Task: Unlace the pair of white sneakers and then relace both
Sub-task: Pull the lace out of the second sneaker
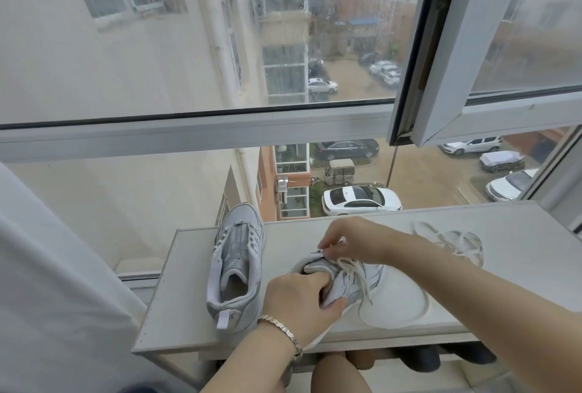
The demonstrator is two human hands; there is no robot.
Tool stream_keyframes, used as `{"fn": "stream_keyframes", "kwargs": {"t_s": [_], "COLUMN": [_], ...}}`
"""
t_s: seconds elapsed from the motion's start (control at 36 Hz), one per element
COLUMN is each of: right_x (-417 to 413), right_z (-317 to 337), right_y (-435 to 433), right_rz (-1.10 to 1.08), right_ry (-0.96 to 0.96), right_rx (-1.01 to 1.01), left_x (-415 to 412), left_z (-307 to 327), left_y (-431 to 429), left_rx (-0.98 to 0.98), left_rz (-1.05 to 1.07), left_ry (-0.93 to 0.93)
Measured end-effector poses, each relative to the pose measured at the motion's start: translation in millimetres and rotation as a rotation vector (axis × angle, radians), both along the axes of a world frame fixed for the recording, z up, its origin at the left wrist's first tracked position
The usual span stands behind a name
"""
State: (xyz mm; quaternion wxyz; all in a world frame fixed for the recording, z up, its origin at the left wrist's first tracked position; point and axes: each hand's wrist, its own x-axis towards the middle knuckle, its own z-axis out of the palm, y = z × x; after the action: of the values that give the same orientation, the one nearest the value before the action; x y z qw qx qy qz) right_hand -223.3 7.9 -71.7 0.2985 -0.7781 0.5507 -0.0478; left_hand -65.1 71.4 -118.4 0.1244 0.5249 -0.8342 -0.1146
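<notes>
Rain is running down a big window over a courtyard with parked cars, and below it a pale tabletop (176, 307) is carrying the work. The first sneaker (234, 270) is lying flat on its sole at the left, its long axis running from the person to the window: the heel with its pull tab is pointing back, the toe is reaching over the far edge. Its eyelets are showing no lace, and a loose lace (453, 243) is lying in a heap far to the right.

The second sneaker (343, 282) is sitting near the middle, tipped so that its white sole is facing right; its toe I cannot place. The left hand (299, 298) is holding it, the grip closing round the collar and side. The right hand (349, 241) is pinching the tip of the threaded lace (356, 270) just above the eyelets.

So I am judging one shoe as fully unlaced and the other as partly laced; whether this lace is going out or in, I cannot tell. At least one relacing is waiting.
</notes>
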Motion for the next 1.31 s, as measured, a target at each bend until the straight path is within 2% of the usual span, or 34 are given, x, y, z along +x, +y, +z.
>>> {"fn": "stream_keyframes", "kwargs": {"t_s": [0.17,0.31,0.47,0.56,0.61,0.69,0.75,0.81,0.86,0.97,1.08,1.22,1.31], "right_x": [-7,-3,-67,-83,-75,-47,-27,-11,-2,-2,-8,-4,1], "right_z": [-3,-19,-26,-32,-33,-24,-14,-10,-7,-7,-10,-17,-23], "right_y": [2,2,-17,-11,-10,-5,-1,-1,-1,-1,4,6,5], "right_rz": [-0.071,-0.115,-0.45,-0.553,-0.531,-0.384,-0.199,-0.054,-0.023,-0.025,0.023,-0.089,-0.243], "right_ry": [-0.01,0.175,0.374,0.39,0.335,0.04,-0.09,-0.055,0.018,0.158,0.134,0.163,0.082], "right_rx": [-0.025,-0.191,-0.121,-0.098,-0.194,-0.346,-0.293,-0.159,-0.095,-0.149,-0.15,-0.205,-0.206], "left_x": [1,0,0,1,1,1,0,1,0,0,1,-1,-1], "left_z": [0,1,1,1,1,1,1,1,2,3,5,4,3], "left_y": [0,1,2,1,0,0,0,0,0,0,1,1,1], "left_rx": [-0.019,-0.017,-0.02,-0.018,-0.013,-0.011,-0.005,0.003,0.016,0.031,0.026,-0.002,-0.008], "left_rz": [-0.001,-0.001,-0.007,-0.003,0.0,-0.006,-0.011,-0.01,-0.004,-0.003,-0.009,0.001,0.001], "left_ry": [0.006,-0.022,0.009,-0.004,-0.009,-0.001,-0.004,-0.021,-0.034,-0.045,-0.048,-0.046,-0.048]}}
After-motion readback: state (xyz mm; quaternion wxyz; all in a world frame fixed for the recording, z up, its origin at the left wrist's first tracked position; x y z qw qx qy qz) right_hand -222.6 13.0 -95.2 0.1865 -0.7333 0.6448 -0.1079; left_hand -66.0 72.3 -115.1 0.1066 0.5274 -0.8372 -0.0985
